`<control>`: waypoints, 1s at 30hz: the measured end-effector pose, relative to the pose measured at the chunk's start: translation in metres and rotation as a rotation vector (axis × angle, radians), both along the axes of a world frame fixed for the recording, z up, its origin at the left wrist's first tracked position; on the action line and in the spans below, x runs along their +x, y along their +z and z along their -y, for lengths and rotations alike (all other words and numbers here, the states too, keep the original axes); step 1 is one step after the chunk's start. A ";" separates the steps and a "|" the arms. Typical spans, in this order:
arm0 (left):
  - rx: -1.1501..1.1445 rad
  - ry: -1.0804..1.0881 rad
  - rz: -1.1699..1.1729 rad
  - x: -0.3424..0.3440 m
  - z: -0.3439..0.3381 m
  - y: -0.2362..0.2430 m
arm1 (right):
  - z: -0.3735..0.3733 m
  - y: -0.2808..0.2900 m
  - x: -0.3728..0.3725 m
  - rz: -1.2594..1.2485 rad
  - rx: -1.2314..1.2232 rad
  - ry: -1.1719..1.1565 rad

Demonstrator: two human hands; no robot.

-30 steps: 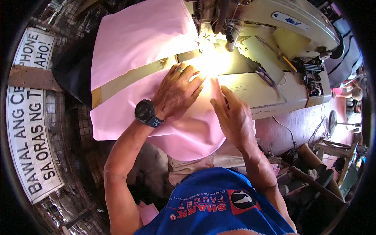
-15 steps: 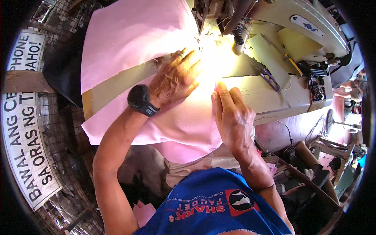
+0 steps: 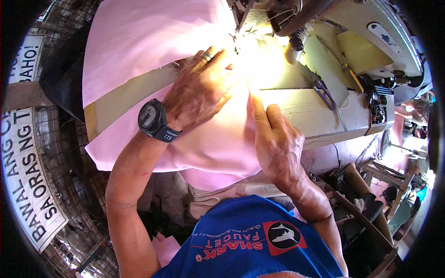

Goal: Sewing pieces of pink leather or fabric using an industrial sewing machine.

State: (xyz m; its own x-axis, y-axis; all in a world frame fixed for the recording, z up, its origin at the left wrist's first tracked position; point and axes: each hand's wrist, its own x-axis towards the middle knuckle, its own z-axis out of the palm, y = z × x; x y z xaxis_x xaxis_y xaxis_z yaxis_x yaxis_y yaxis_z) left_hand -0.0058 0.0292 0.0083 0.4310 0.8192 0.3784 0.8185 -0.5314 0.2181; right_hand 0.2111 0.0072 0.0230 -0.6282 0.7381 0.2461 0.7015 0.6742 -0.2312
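Pink fabric (image 3: 211, 143) lies over the pale sewing machine bed (image 3: 301, 111), and another pink panel (image 3: 153, 41) spreads out at the far left. My left hand (image 3: 199, 88), with a ring and a black watch, rests with spread fingers on the fabric, its fingertips close to the needle area (image 3: 238, 39). At the fabric's right edge, my right hand (image 3: 278, 143) has its index finger stretched forward and the others curled in, gripping the edge; the thumb is mostly hidden. Bright lamp glare washes out the cloth between the fingertips and the needle.
The machine's arm (image 3: 389, 28) stands at the far right. Purple-handled snips (image 3: 323, 92) and a yellow-handled tool (image 3: 353, 78) lie on the bed's right side. A wire mesh wall with a white sign (image 3: 34, 185) is at the left. Wooden framing (image 3: 361, 217) stands at lower right.
My right index finger has straightened forward along the fabric edge. My left hand has shifted slightly left in view, along with the fabric; the whole view has turned a little.
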 end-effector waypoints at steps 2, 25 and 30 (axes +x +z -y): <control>0.002 -0.014 -0.023 -0.001 0.000 -0.001 | -0.002 -0.001 0.000 0.018 -0.001 0.017; 0.072 0.017 -0.167 0.009 0.007 0.017 | -0.004 -0.004 0.003 -0.061 -0.024 0.070; 0.064 -0.032 -0.179 0.007 0.009 0.024 | -0.004 -0.002 0.004 -0.030 -0.026 0.083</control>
